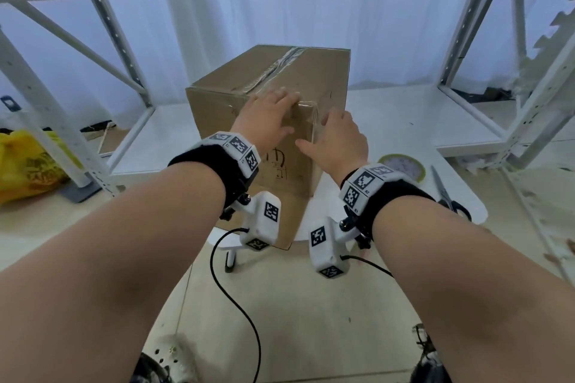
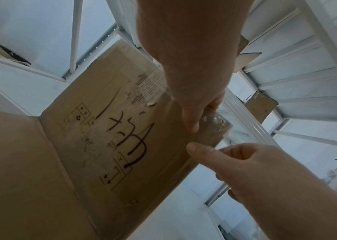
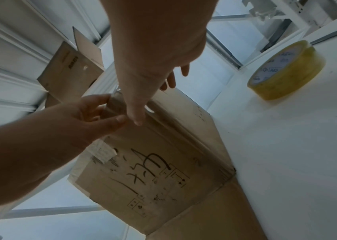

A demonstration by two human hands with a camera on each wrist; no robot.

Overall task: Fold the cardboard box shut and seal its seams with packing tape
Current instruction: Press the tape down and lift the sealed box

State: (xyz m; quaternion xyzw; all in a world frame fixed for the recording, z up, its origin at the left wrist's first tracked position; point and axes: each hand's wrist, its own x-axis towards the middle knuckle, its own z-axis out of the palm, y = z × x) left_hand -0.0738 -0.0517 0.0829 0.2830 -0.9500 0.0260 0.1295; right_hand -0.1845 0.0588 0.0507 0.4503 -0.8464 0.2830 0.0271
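A closed brown cardboard box (image 1: 311, 84) stands on a small white table (image 1: 463, 186). Clear packing tape (image 1: 280, 65) runs along its top seam and down over the near top corner. My left hand (image 1: 267, 115) lies over the top edge at that corner, fingers on the top and thumb (image 2: 192, 126) on the printed front face. My right hand (image 1: 339, 137) lies flat against the box's right side, with its thumb (image 2: 196, 149) on the front face. Both hands press on the glossy tape end (image 2: 215, 128) at the corner. The tape roll (image 3: 286, 69) lies on the table to the right.
Scissors (image 1: 448, 196) lie beside the tape roll (image 1: 404, 165) near the table's right edge. White metal shelving (image 1: 466, 121) stands behind the box and on both sides of it. A yellow bag (image 1: 28, 162) sits on the floor at left. A black cable (image 1: 224, 283) hangs below my wrists.
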